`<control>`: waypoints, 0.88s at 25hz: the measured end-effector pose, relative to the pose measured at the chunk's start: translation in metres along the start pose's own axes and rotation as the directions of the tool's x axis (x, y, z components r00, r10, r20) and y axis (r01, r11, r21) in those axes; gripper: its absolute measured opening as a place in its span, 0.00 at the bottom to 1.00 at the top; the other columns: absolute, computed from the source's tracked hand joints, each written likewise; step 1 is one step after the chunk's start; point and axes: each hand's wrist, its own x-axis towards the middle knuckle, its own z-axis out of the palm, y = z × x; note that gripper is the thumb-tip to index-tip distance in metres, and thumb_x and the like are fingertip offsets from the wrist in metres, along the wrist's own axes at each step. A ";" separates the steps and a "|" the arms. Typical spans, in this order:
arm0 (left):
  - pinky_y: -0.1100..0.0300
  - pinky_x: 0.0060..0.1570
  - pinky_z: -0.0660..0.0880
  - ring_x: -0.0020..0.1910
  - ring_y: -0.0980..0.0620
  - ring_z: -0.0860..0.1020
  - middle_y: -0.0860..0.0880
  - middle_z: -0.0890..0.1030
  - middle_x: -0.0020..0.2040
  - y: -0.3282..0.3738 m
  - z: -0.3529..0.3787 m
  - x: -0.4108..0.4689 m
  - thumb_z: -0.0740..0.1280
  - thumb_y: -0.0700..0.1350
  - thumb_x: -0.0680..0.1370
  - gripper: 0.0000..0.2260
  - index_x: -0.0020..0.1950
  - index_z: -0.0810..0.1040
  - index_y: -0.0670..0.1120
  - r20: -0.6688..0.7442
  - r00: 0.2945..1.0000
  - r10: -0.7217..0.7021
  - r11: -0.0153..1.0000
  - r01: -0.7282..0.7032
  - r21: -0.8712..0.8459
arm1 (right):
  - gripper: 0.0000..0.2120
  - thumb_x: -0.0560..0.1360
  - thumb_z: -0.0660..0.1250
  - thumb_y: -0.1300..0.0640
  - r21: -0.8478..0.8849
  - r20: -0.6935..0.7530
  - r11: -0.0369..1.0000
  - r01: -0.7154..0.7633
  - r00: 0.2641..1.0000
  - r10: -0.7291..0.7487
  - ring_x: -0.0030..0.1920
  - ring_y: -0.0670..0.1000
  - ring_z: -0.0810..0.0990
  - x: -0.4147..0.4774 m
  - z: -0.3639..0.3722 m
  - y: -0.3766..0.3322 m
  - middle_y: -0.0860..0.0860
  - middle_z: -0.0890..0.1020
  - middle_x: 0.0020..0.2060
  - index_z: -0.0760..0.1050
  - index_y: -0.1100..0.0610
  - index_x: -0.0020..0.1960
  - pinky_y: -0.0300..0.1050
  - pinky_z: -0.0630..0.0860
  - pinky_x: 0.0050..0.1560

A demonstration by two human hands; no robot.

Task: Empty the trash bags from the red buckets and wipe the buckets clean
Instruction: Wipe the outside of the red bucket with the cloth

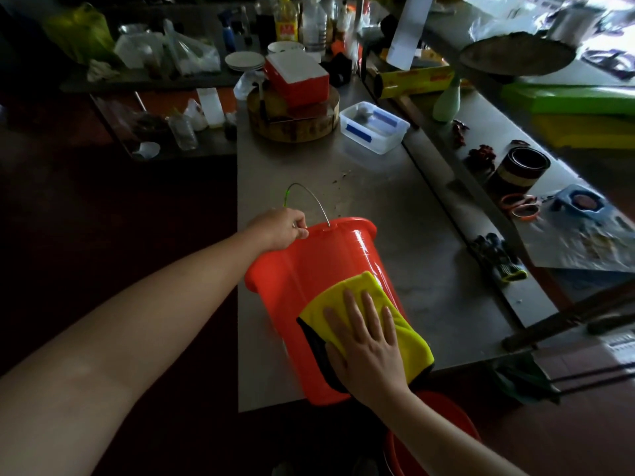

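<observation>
- Two hands share the work in the head view, the only view given: the left hand (281,228) steadies and the right hand (367,348) wipes.
- The red bucket (309,269) lies tipped on its side on the steel table (378,187). Its mouth is turned away from the person, and its base points toward them, reaching over the near table edge. Its wire handle (311,195) arches up clear of the rim.
- Left grip: the fingers are curled closed at the rim, beside the handle's near end. Whether they pinch rim or wire I cannot tell. I judge this hand to be the anchor. It needs a firm hold, because a round bucket on smooth steel will want to roll under sideways rubbing.
- Right grip: the hand lies flat, its fingers (350,304) straight and spread, pressing the yellow cloth (395,317) against the outer wall near the base. It clasps nothing. The cloth's dark underside shows at its left edge.
- To wipe well, stroke lengthwise from base to rim in overlapping passes. Then roll the bucket a little with the left hand for each new strip, so no band is missed.
- Risk, as I judge it: pressing hard on the overhanging base could lever the bucket off the edge, so it is safer to slide it further onto the table.
- The inside is hidden, so I cannot tell whether a bag remains or whether the interior is clean.
- A second red bucket (443,438) sits low beneath the right forearm, only partly in view, and probably needs the same wipe.
</observation>
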 end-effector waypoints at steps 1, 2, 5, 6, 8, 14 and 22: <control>0.56 0.51 0.74 0.54 0.48 0.79 0.51 0.82 0.55 0.001 0.000 -0.001 0.70 0.53 0.78 0.06 0.52 0.80 0.53 0.000 1.000 -0.004 1.000 0.004 -0.002 | 0.27 0.83 0.50 0.35 0.000 0.005 1.000 0.004 1.000 -0.004 0.82 0.59 0.45 -0.004 0.000 0.001 0.50 0.50 0.82 0.58 0.40 0.80 0.68 0.54 0.76; 0.55 0.51 0.74 0.54 0.49 0.79 0.51 0.82 0.55 0.002 0.000 -0.002 0.70 0.53 0.78 0.06 0.52 0.80 0.53 -0.002 1.000 -0.009 1.000 0.009 0.000 | 0.27 0.83 0.49 0.36 -0.001 0.011 1.000 0.008 1.000 -0.008 0.82 0.59 0.44 -0.003 0.001 0.001 0.50 0.49 0.83 0.57 0.40 0.80 0.68 0.54 0.76; 0.56 0.49 0.73 0.53 0.49 0.79 0.51 0.83 0.55 -0.001 -0.001 -0.003 0.69 0.54 0.79 0.06 0.52 0.80 0.53 0.000 1.000 -0.009 1.000 0.009 -0.001 | 0.27 0.84 0.44 0.36 0.001 0.047 0.999 0.034 0.998 -0.034 0.82 0.59 0.41 0.013 -0.001 -0.005 0.50 0.46 0.83 0.54 0.40 0.81 0.66 0.49 0.76; 0.56 0.48 0.72 0.53 0.49 0.79 0.51 0.82 0.55 -0.003 0.000 -0.004 0.69 0.54 0.79 0.06 0.52 0.79 0.53 0.002 1.000 -0.010 1.000 0.010 -0.002 | 0.27 0.84 0.42 0.36 0.006 0.058 0.999 0.042 0.997 -0.043 0.81 0.59 0.39 0.023 -0.003 -0.008 0.50 0.45 0.83 0.52 0.40 0.81 0.66 0.47 0.76; 0.56 0.47 0.71 0.54 0.49 0.79 0.51 0.82 0.54 -0.005 0.000 -0.005 0.69 0.54 0.79 0.06 0.52 0.79 0.53 -0.004 1.000 -0.012 1.000 0.012 -0.008 | 0.27 0.84 0.43 0.37 0.033 0.084 0.999 0.041 0.995 -0.043 0.80 0.57 0.33 0.049 -0.008 -0.012 0.49 0.40 0.82 0.49 0.40 0.82 0.64 0.43 0.78; 0.56 0.45 0.68 0.52 0.48 0.78 0.50 0.81 0.53 0.001 0.002 -0.004 0.67 0.53 0.80 0.05 0.52 0.78 0.53 -0.021 1.000 -0.004 0.999 0.004 0.034 | 0.28 0.84 0.44 0.35 0.122 0.100 0.990 -0.074 0.993 0.062 0.80 0.56 0.32 0.124 -0.026 -0.004 0.49 0.39 0.82 0.47 0.40 0.82 0.64 0.40 0.79; 0.57 0.45 0.69 0.49 0.49 0.78 0.50 0.82 0.51 -0.001 0.002 -0.009 0.69 0.52 0.79 0.04 0.50 0.78 0.52 -0.036 0.999 -0.006 1.000 0.006 0.001 | 0.28 0.84 0.45 0.34 0.189 0.062 0.975 -0.113 0.993 0.103 0.80 0.52 0.33 0.054 -0.015 0.028 0.51 0.39 0.82 0.44 0.37 0.81 0.56 0.43 0.81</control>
